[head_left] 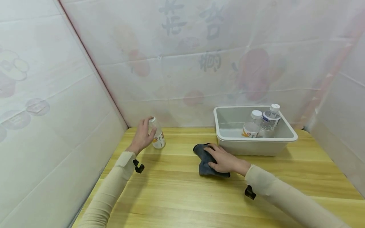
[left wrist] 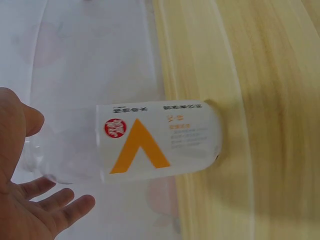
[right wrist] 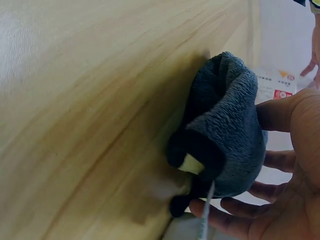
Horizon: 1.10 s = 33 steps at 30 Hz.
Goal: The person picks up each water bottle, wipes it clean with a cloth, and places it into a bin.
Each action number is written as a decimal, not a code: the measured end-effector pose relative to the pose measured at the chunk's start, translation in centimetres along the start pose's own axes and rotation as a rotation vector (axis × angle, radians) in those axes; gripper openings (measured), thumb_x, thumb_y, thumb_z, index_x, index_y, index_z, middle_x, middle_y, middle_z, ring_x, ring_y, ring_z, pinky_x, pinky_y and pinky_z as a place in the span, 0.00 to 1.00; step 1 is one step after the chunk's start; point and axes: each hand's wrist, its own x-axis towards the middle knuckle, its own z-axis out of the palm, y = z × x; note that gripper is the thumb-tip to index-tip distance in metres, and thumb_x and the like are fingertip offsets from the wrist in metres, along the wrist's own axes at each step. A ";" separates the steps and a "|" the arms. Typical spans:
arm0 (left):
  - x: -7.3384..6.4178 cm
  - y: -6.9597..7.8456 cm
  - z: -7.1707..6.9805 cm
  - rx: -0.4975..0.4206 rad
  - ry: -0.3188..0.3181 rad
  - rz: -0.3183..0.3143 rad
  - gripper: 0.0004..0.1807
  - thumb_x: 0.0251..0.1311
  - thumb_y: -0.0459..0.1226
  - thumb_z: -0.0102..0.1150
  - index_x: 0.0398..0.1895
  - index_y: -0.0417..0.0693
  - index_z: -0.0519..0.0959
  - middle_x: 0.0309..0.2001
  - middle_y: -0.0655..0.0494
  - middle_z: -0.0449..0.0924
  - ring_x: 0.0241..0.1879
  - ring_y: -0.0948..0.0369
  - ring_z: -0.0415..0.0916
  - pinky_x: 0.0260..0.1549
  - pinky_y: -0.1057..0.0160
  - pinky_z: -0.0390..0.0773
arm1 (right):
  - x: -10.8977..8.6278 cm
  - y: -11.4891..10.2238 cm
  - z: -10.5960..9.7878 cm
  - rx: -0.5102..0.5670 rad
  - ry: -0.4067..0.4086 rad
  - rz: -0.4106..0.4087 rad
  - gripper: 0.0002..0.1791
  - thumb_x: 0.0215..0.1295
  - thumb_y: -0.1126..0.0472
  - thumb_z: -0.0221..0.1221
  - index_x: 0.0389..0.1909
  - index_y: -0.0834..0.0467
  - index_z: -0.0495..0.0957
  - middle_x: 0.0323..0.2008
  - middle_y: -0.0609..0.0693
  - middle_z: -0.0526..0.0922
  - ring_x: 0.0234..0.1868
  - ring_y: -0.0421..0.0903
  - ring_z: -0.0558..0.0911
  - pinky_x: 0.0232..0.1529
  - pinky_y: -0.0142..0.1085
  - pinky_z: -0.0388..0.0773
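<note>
At the back left, a clear plastic bottle [head_left: 158, 139] with a white label stands upright on the table. My left hand [head_left: 144, 134] is around its upper part, thumb on one side and fingers near the cap. In the left wrist view the fingers [left wrist: 65, 206] are spread loosely, apart from the bottle's side. Right of centre lies a bunched dark grey cloth [head_left: 206, 163] with black edging. My right hand [head_left: 223, 160] holds it from above; in the right wrist view the thumb and fingers flank the cloth [right wrist: 232, 130], some fingertips hidden behind it.
A white plastic bin [head_left: 251, 147] stands at the back right, just beyond my right hand. Inside it are a labelled bottle [head_left: 251, 126] and a blue-labelled bottle [head_left: 269, 122], both with white caps. Covered walls [head_left: 171, 79] close off the wooden table [head_left: 171, 196] behind and at both sides.
</note>
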 end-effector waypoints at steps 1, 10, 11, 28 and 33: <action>0.0 -0.1 0.2 -0.005 0.008 0.002 0.29 0.77 0.41 0.49 0.76 0.45 0.56 0.71 0.32 0.61 0.69 0.38 0.63 0.67 0.35 0.68 | 0.1 0.1 0.2 0.002 0.005 -0.002 0.34 0.71 0.60 0.60 0.74 0.65 0.62 0.73 0.74 0.59 0.71 0.74 0.65 0.66 0.66 0.69; -0.1 -0.8 1.8 -0.093 0.027 -0.016 0.33 0.77 0.40 0.48 0.79 0.46 0.50 0.67 0.31 0.62 0.65 0.38 0.66 0.64 0.35 0.71 | 0.1 0.7 1.5 0.058 0.017 0.019 0.34 0.72 0.58 0.59 0.74 0.67 0.61 0.74 0.73 0.57 0.72 0.73 0.65 0.67 0.66 0.68; -0.1 -0.8 1.9 -0.103 0.028 -0.025 0.34 0.76 0.40 0.49 0.79 0.47 0.50 0.67 0.31 0.61 0.65 0.38 0.66 0.63 0.35 0.72 | 0.1 0.7 1.6 0.059 0.022 0.019 0.34 0.72 0.58 0.59 0.74 0.67 0.61 0.74 0.73 0.57 0.72 0.73 0.65 0.67 0.66 0.68; -0.5 -0.8 2.5 -0.059 0.063 -0.009 0.39 0.73 0.40 0.57 0.80 0.49 0.49 0.66 0.33 0.63 0.63 0.39 0.70 0.61 0.38 0.76 | 0.4 0.1 2.4 0.094 0.095 0.114 0.33 0.69 0.59 0.63 0.71 0.65 0.67 0.73 0.71 0.61 0.69 0.70 0.70 0.63 0.65 0.73; -0.7 -0.6 2.5 -0.053 0.051 -0.012 0.39 0.73 0.40 0.57 0.80 0.50 0.49 0.65 0.34 0.64 0.62 0.39 0.70 0.59 0.38 0.78 | 0.4 -0.1 2.4 0.106 0.146 0.119 0.31 0.67 0.63 0.63 0.69 0.65 0.69 0.71 0.70 0.65 0.68 0.69 0.72 0.62 0.64 0.74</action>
